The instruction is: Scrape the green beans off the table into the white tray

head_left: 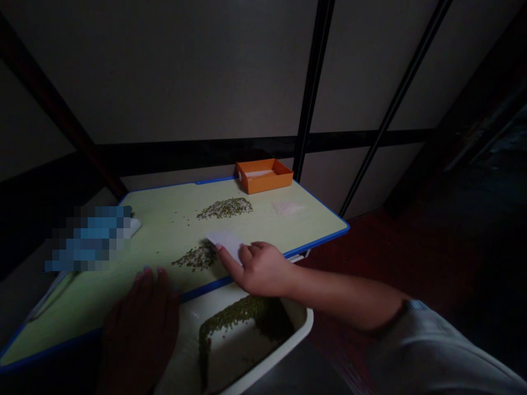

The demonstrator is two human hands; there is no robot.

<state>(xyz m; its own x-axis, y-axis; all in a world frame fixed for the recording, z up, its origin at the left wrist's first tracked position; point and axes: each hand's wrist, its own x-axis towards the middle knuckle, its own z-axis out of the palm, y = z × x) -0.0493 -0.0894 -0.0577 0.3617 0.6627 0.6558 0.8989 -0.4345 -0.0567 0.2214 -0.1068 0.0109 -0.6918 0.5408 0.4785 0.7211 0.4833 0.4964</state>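
A white card (226,246) is pinched between the thumb and fingers of the right hand (263,269), its edge lowered to a near pile (194,257) of small green and pale grains on a light table (317,222) with a blue rim. Held thin edge outward, the card is probably suited to pushing loose grains along the top. The left hand (144,312), in deep shadow, is spread palm down with nothing seen in its grip, fingertips over the table's near edge; whether the surface is touched cannot be told. Just below that edge a cream tub (305,323) is set, perhaps so that grains can drop straight in; green grains are banked along its walls. A far pile (226,207) of mixed grains is kept apart, with a pale patch (288,207) to its right. An orange box (269,184) is placed at the back, likely out of the hands' way.
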